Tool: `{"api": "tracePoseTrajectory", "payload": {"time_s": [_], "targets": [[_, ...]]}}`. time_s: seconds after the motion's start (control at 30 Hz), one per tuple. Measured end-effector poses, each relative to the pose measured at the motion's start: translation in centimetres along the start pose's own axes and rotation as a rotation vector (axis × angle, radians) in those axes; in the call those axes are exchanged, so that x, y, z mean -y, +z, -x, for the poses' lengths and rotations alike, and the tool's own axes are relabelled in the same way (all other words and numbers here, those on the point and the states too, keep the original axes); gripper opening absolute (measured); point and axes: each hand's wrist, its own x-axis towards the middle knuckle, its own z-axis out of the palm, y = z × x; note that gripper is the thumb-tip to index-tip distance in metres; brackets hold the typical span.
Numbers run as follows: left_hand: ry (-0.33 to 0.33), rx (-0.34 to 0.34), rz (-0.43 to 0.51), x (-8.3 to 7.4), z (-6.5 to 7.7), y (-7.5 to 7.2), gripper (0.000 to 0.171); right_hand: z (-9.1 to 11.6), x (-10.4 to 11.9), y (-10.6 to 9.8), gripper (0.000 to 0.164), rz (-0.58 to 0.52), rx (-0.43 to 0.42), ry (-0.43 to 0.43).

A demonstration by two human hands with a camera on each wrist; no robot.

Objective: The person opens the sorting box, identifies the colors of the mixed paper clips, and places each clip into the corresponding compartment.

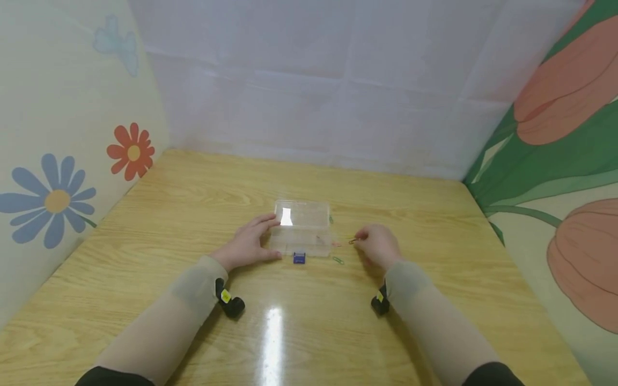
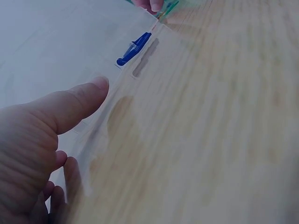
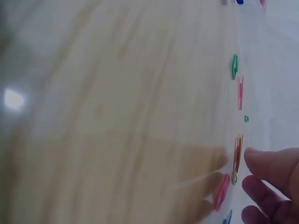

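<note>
Orange paper clip point(image 3: 238, 156): right of clear box point(image 1: 295, 241), long axis roughly left–right.
Your right grip point(image 1: 379, 247): nearly closed at clip; hold, cannot tell.
Your left grip point(image 1: 248, 244): spread wide, touching box.
Box: contents unclear.

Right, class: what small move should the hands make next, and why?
Probably lift the paper clip at the tips of the right hand and carry it left over the clear box, since the box's lid is open and the left hand rests against its side.
</note>
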Motion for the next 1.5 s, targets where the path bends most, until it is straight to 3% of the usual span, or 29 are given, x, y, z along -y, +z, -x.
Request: {"api": "tracePoseTrajectory", "payload": {"time_s": [0.47, 0.63, 0.9, 1.2, 1.5], "targets": [[0.009, -0.007, -0.004, -0.3, 0.2, -0.2, 0.087, -0.4, 0.4, 0.2, 0.01, 0.231, -0.037, -0.132], [0.016, -0.01, -0.008, -0.3, 0.2, -0.2, 0.087, -0.5, 0.4, 0.3, 0.004, 0.265, -0.04, -0.135], [0.015, -0.007, -0.003, -0.4, 0.2, -0.2, 0.086, -0.6, 0.4, 0.6, 0.011, 0.313, -0.057, -0.138], [0.008, -0.005, -0.004, -0.5, 0.2, -0.2, 0.087, -0.6, 0.7, 0.7, 0.012, 0.291, -0.072, -0.123], [0.003, 0.001, -0.001, -0.4, 0.2, -0.1, 0.086, -0.1, 2.9, 0.6, 0.011, 0.243, -0.097, -0.198]]}}
